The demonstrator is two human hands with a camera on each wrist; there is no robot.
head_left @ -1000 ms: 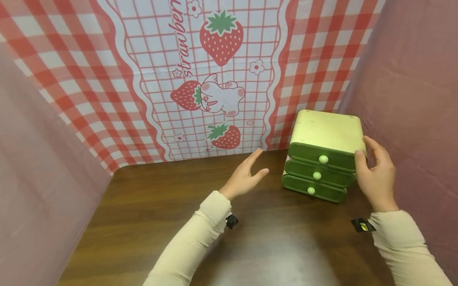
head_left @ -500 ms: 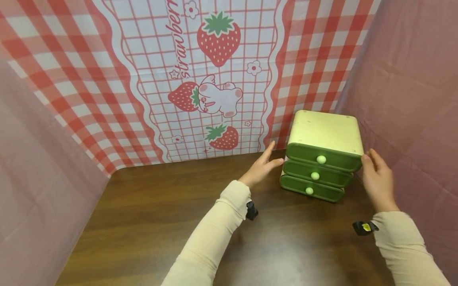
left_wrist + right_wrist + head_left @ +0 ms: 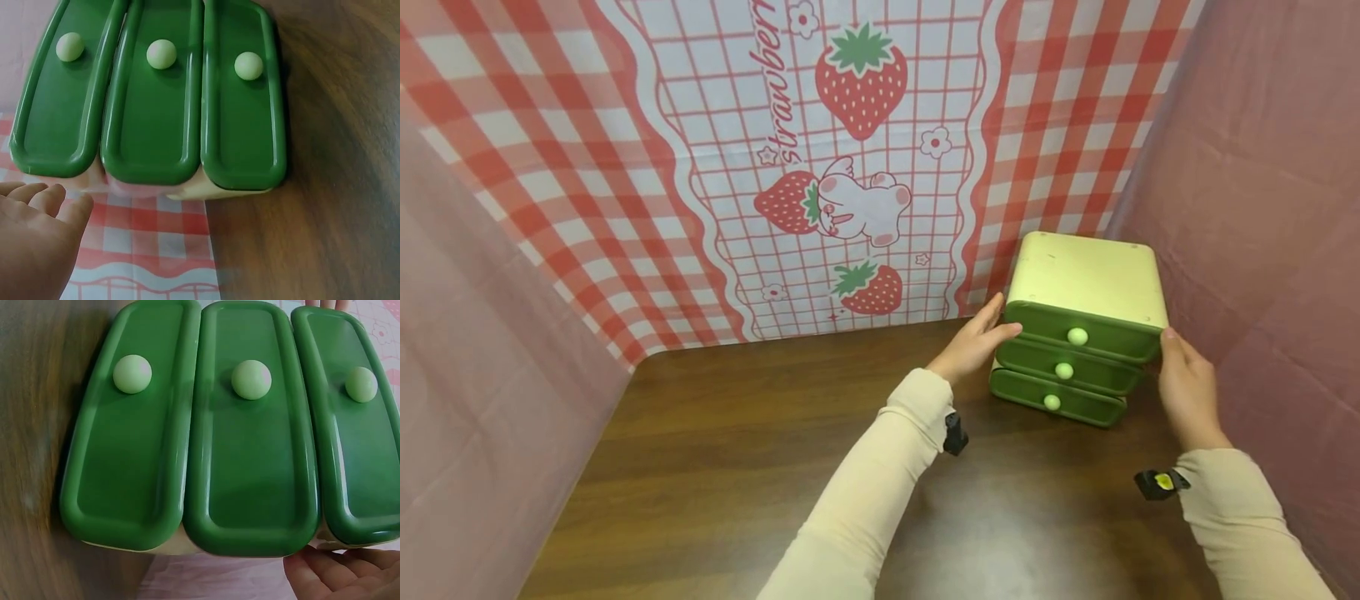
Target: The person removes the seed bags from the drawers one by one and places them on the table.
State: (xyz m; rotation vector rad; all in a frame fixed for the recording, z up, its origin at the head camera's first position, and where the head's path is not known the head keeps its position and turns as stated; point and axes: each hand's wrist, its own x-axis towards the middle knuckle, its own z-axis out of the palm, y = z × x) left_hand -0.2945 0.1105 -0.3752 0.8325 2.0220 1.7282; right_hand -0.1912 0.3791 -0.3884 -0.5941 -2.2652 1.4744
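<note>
The cream drawer box (image 3: 1090,271) stands upright on the brown table (image 3: 737,458), near its back right corner, with a hand at each side. Its 3 green drawers (image 3: 1063,368) are stacked in 1 column, each with 1 pale round knob (image 3: 1052,402) on its front. The left hand (image 3: 973,343) lies along the left side of the box, its fingers extended and its thumb spread away from them, over the end of the top drawer; I cannot tell how firmly it touches. The right hand (image 3: 1190,390) rests its fingers along the right side, level with the top drawer. Behind the table hangs a red-and-white checked cloth (image 3: 1060,92) printed with strawberries, and pink curtains (image 3: 1262,183) flank both sides.
</note>
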